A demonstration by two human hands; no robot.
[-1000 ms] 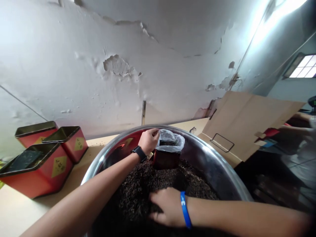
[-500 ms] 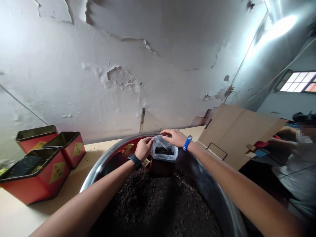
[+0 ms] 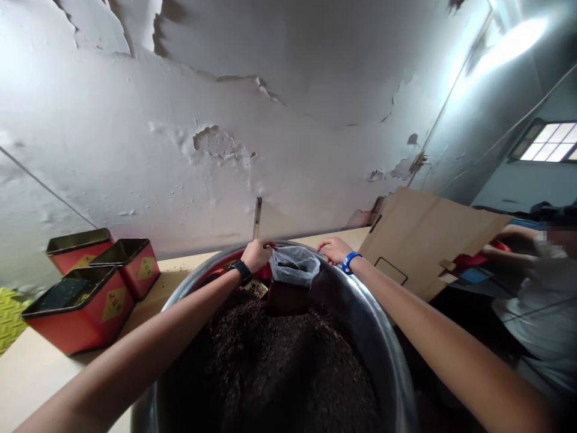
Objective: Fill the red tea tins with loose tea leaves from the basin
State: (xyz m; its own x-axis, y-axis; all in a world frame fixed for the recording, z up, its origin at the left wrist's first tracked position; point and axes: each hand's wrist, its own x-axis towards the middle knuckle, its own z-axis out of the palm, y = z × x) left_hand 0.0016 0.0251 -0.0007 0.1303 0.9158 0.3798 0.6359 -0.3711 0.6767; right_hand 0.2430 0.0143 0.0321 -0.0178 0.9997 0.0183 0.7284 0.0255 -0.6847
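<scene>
A clear plastic bag lines a small red tin that stands upright at the far side of a wide steel basin, half sunk in the heap of dark loose leaf that fills it. The bag's mouth is open and folded outward over the tin's edge, and dark leaf shows inside it near the top.

The left hand, with a black watch on the wrist, is at the bag's left rim with its grip pinched on the plastic. The right hand, with a blue wristband, lies just beside the bag's right rim, over the basin's far edge. Whether its grip is closed on the plastic or only resting there cannot be told.

As far as the view shows, this bag is largely filled but not closed, and most of the leaf remains in the basin.

To the left, on the pale tabletop, stand three more red tins, all without lids. The nearest shows dark contents, while the other two cannot be judged. A flattened cardboard sheet leans at the right, against the peeling white wall. Farther right, another person sits at separate work.
</scene>
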